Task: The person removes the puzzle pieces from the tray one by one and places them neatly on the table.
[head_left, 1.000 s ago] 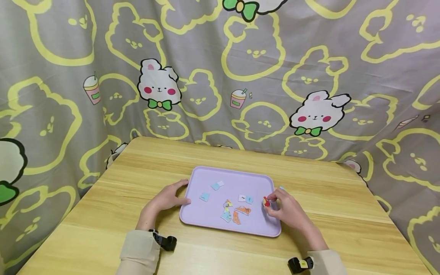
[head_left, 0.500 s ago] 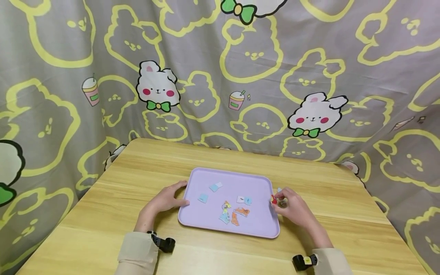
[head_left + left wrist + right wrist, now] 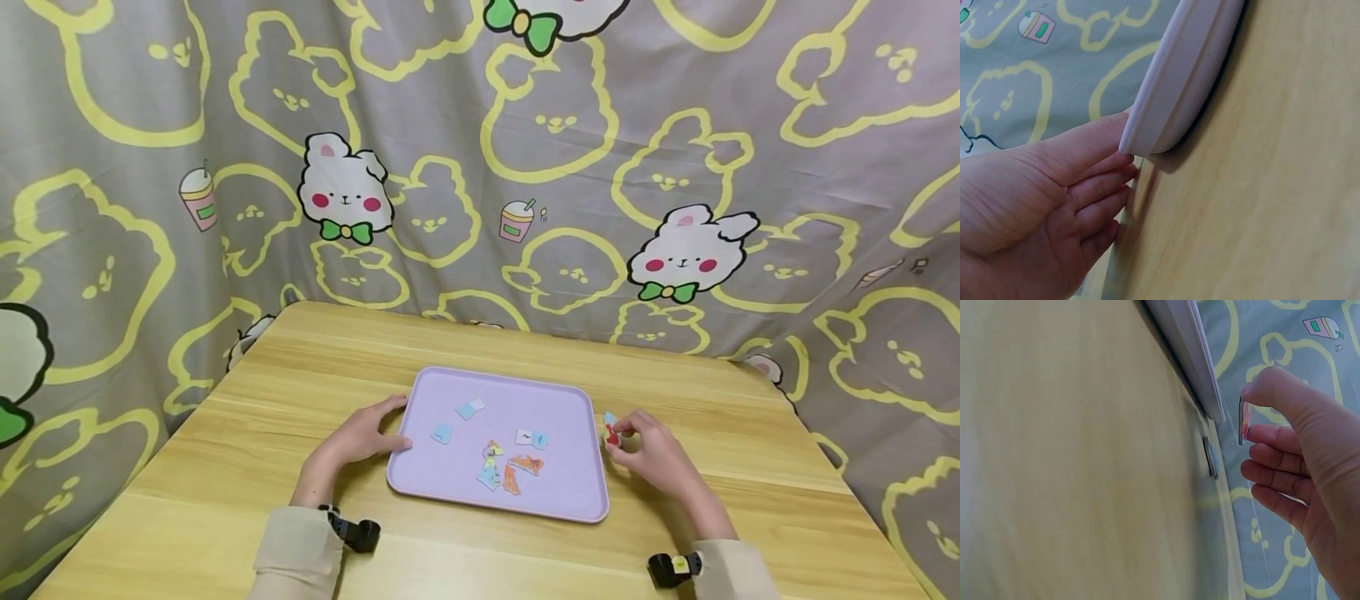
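right hand (image 3: 654, 454) pinches a red piece (image 3: 1244, 422) beside the tray (image 3: 536, 402); left hand (image 3: 365, 431), relaxed, touches it (yellow wrist label (image 3: 681, 565) illegible).

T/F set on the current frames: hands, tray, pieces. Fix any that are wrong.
1. The right hand pinches a red piece. True.
2. The left hand holds an orange piece. False: the left hand touches the tray and holds no piece.
3. Orange pieces lie on the tray. True.
4. The tray is green. False: it is purple.
5. At least one blue piece lies on the table beside the tray. True.
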Demonstrator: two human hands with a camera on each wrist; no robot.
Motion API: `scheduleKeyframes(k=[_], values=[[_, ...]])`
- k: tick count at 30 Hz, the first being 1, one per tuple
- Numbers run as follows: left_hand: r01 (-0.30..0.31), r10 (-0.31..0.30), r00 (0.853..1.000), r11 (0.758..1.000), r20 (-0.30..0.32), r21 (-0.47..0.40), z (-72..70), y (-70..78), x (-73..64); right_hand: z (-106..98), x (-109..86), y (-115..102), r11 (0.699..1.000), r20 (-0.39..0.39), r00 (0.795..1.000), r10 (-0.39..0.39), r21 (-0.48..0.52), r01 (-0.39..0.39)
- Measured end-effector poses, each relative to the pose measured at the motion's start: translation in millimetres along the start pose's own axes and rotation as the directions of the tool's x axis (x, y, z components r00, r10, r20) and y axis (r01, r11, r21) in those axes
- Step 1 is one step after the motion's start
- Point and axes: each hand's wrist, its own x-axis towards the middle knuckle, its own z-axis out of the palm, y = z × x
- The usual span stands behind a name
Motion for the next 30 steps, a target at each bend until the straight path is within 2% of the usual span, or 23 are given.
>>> scheduleKeyframes(k=[22, 30], values=[[-0.012, 0.012, 1.000, 1.000, -0.005, -0.003, -0.1, -0.7, -0.7, -15, -2.1, 24, 0.997, 0.046, 0.997, 0.062, -0.048, -0.060], [-0.018, 0.018, 1.000, 1.000, -0.005, 0.010, -0.3, -1.4, -0.4, -18, -2.7, 31, 0.996, 0.034, 0.997, 0.068, -0.059, -0.066]])
